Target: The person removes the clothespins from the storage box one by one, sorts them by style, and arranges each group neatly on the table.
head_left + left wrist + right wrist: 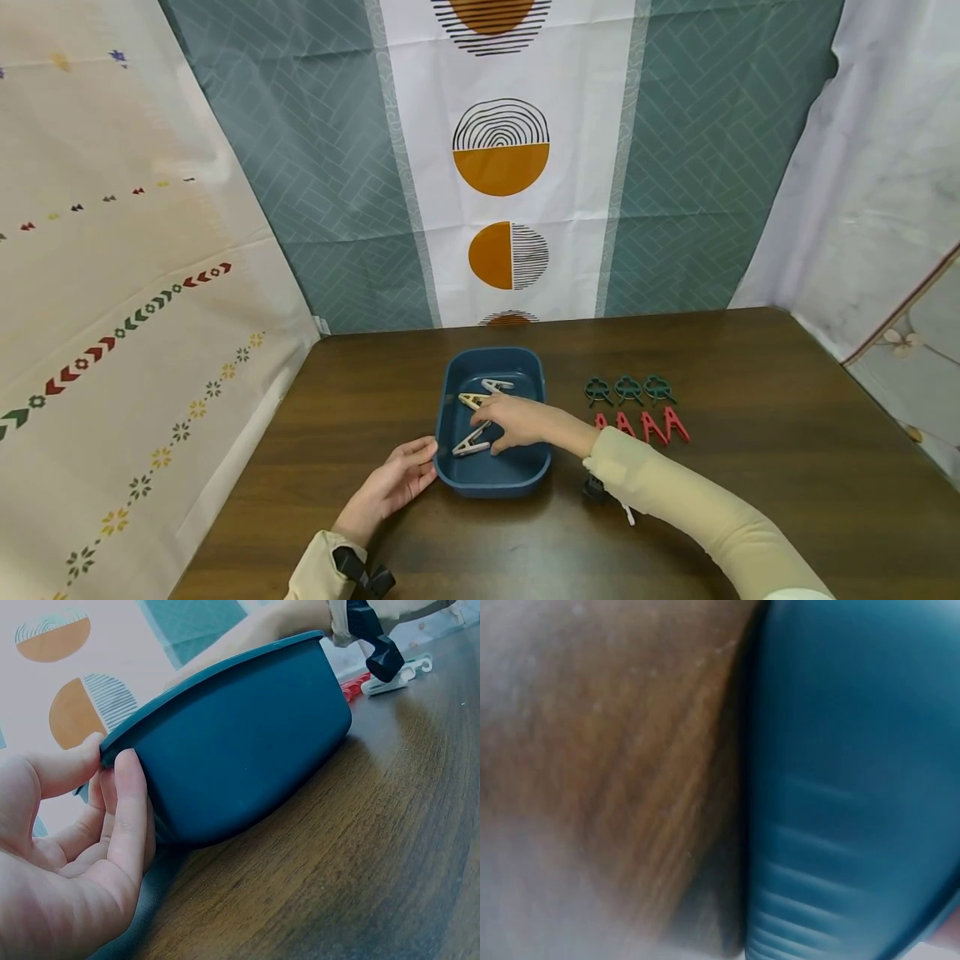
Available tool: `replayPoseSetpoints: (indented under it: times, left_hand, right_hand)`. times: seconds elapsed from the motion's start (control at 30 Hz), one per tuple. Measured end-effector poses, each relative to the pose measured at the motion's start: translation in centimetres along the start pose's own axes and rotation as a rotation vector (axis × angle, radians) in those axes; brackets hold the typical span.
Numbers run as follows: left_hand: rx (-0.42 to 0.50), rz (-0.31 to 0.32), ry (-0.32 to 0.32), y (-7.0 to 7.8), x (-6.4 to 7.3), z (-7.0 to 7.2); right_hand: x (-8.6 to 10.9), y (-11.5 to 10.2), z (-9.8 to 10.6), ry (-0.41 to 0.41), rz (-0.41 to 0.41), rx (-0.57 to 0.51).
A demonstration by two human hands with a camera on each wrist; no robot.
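A blue rectangular plastic bin (pixel 495 483) stands on the table, with a few pale clothespins inside. One white clothespin (pixel 497 384) lies toward the far end, a yellowish one (pixel 471 400) in the middle and another whitish one (pixel 469 446) toward the near left. At the bin's left rim, my left hand (pixel 405 475) pinches the edge; in the left wrist view the thumb is on the rim and the fingers are against the outer wall. My right hand (pixel 521 421) reaches over the right rim into the bin, fingers down among the clothespins. What its fingertips hold, I cannot tell.
Right of the bin, three green clips (pixel 628 389) form a row, with several red clothespins (pixel 654 427) in a row nearer me, partly behind my right sleeve. A white clip (pixel 628 514) shows below that sleeve. Fabric hangs beyond the brown table (pixel 750 375).
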State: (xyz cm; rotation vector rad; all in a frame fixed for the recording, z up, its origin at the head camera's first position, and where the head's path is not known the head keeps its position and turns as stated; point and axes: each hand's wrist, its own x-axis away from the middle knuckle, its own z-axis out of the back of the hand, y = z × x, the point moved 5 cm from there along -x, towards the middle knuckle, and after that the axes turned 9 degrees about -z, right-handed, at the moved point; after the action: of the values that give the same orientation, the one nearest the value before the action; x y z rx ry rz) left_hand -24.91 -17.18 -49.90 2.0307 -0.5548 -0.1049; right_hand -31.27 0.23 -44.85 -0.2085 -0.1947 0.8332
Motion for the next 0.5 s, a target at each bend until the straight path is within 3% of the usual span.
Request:
replayPoseSetpoints:
  times: [0.27,0.5]
  left_hand:
    - [-0.007,0.008,0.002,-0.09,-0.03,0.08]
    - [-0.01,-0.002,-0.002,-0.01,-0.01,0.12]
  right_hand:
    - [-0.25,-0.54,-0.29,0.021,0.036,0.032]
    - [0.32,-0.24,0.44,0.033,-0.029,-0.008]
